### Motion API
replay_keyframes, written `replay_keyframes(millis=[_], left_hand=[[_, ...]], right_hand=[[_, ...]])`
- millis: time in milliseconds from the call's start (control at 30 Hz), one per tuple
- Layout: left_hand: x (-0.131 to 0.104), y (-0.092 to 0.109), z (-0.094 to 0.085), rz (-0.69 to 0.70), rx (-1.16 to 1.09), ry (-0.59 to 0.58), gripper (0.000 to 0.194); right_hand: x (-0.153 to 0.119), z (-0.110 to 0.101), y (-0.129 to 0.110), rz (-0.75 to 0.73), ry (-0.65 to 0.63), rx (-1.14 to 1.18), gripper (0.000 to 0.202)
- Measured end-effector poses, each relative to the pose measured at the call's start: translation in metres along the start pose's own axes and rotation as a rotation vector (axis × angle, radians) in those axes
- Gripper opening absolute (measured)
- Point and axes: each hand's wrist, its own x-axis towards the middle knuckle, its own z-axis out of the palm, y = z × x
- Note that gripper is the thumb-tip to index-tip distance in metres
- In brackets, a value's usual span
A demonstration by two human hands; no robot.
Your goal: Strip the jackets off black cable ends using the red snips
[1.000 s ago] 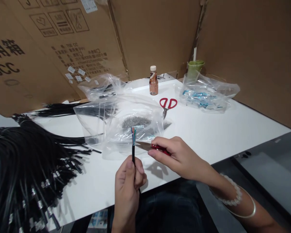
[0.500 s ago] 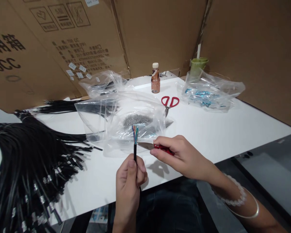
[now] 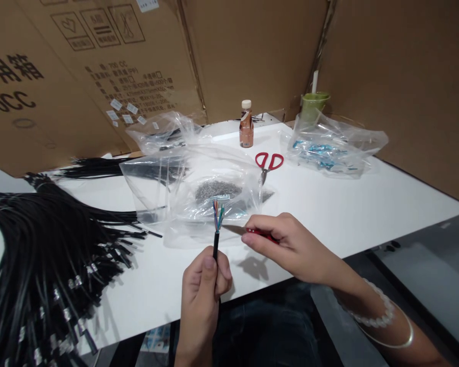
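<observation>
My left hand [image 3: 206, 280] is closed around a black cable [image 3: 215, 245], which stands upright with its stripped end on top. From that end fan several thin coloured wires [image 3: 218, 216], among them orange, blue and green ones. In my right hand [image 3: 286, 242] is a red-handled knife [image 3: 260, 234], gripped between thumb and fingers. Its blade points left, and the tip is beside the base of the bared wires; whether it touches them I cannot tell. Part of the handle is hidden inside the hand.
A heap of black cables [image 3: 53, 255] covers the table's left side. Behind my hands lies a clear plastic bag [image 3: 153, 188] with small metal parts. Red-handled scissors [image 3: 269, 162], a bottle [image 3: 247, 127], a bag with blue pieces [image 3: 325, 153] and a green cup [image 3: 313, 104] stand farther back, before cardboard [image 3: 252, 56].
The coloured wires have spread apart into separate groups, and the cable's top leans slightly more to the right. The knife has shifted a little to the right.
</observation>
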Motion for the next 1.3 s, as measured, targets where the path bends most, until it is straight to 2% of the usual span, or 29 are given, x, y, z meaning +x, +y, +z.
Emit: replay_keyframes(millis=[67,167,267,467,633,700,800,900,933,1000,1133,1200,1300], left_hand=[[0.0,-0.001,0.0,-0.004,0.01,-0.012,0.044],[0.001,-0.003,-0.001,-0.031,0.043,-0.051,0.046],[0.0,-0.006,-0.001,-0.075,0.074,-0.114,0.047],[0.001,-0.007,0.0,-0.148,0.091,-0.235,0.049],[0.004,0.0,-0.004,-0.278,0.183,-0.421,0.056],[0.004,0.004,-0.005,-0.269,0.297,-0.435,0.057],[0.001,0.01,-0.002,-0.123,0.481,-0.298,0.051],[-0.006,0.016,0.008,0.113,0.616,-0.015,0.039],[-0.009,0.017,0.012,0.185,0.644,0.07,0.034],[-0.012,0.018,0.019,0.291,0.682,0.188,0.024],[-0.016,0.017,0.027,0.371,0.696,0.246,0.016],[-0.016,0.017,0.026,0.378,0.708,0.255,0.016],[-0.016,0.017,0.024,0.354,0.709,0.236,0.018]], right_hand=[[0.001,0.001,0.002,0.018,0.102,0.026,0.03],[0.003,0.005,0.001,0.03,0.278,0.189,0.023],[0.002,0.009,-0.003,0.016,0.369,0.32,0.021],[-0.002,0.003,-0.002,-0.048,0.288,0.193,0.004],[-0.006,-0.009,0.003,-0.2,0.198,0.12,0.015],[-0.007,-0.013,0.003,-0.25,0.161,0.067,0.017],[-0.006,-0.019,-0.002,-0.225,0.224,0.01,0.005],[-0.007,-0.023,-0.01,-0.153,0.383,-0.006,0.01],[-0.008,-0.024,-0.012,-0.139,0.399,-0.015,0.011],[-0.012,-0.024,-0.015,-0.134,0.351,-0.045,0.006],[-0.019,-0.022,-0.016,-0.179,0.232,-0.161,0.021],[-0.021,-0.021,-0.015,-0.258,0.233,-0.236,0.018],[-0.021,-0.02,-0.012,-0.437,0.199,-0.379,0.027]])
